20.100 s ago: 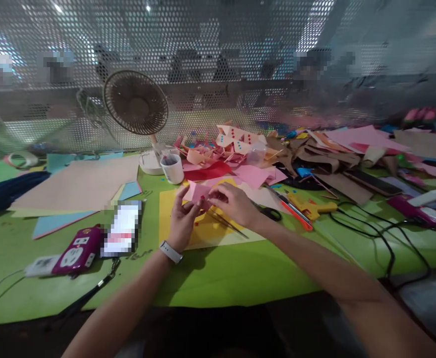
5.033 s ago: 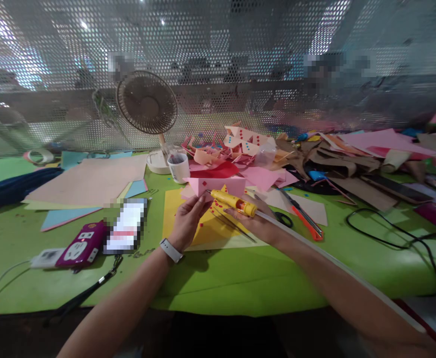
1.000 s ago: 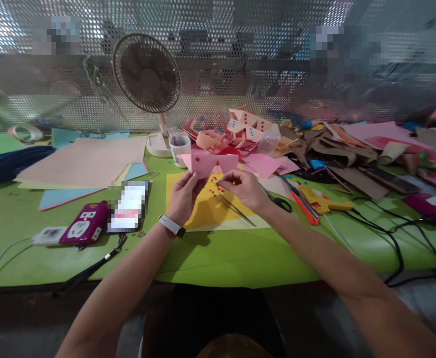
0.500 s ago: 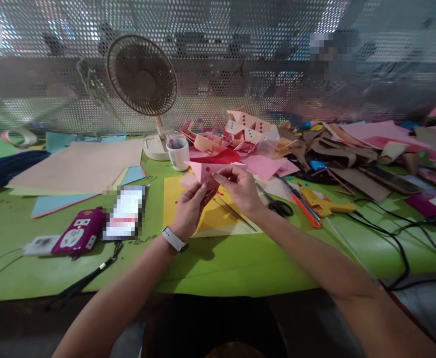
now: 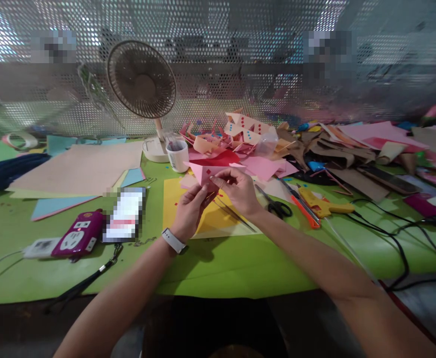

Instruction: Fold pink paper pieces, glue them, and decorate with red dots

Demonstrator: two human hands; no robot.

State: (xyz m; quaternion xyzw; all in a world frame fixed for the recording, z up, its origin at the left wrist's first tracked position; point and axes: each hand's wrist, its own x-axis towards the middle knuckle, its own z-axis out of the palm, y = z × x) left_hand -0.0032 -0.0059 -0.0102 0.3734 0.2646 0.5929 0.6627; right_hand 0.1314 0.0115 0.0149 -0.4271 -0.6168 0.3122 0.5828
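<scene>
Two bare hands are seen above the green table [image 5: 240, 268], and one folded pink paper piece [image 5: 207, 172] is held between them, raised just over a single yellow sheet [image 5: 173, 209]. The left hand [image 5: 190, 211], with one white wristband [image 5: 173, 241] on its wrist, is closed on the lower edge of the pink piece; the right hand [image 5: 238, 191] is pinched shut on its right-hand edge. One small red diamond can be counted on the pink face; whether more are stuck on is hidden by the fingers. One thin pair of tweezers [image 5: 236, 216] is laid on the yellow sheet under the right hand. To the right, one pair of scissors [image 5: 277, 206], one orange cutter [image 5: 303, 209] and one yellow glue gun [image 5: 320, 204] are lined up close together. One fan [image 5: 141, 89] and one white cup [image 5: 176, 155] are placed behind the hands. The heap of paper scraps [image 5: 248, 139] is too tangled to be counted. One purple power strip [image 5: 78, 238] is seen at the left, beside one phone [image 5: 124, 214] whose screen is blurred out.
</scene>
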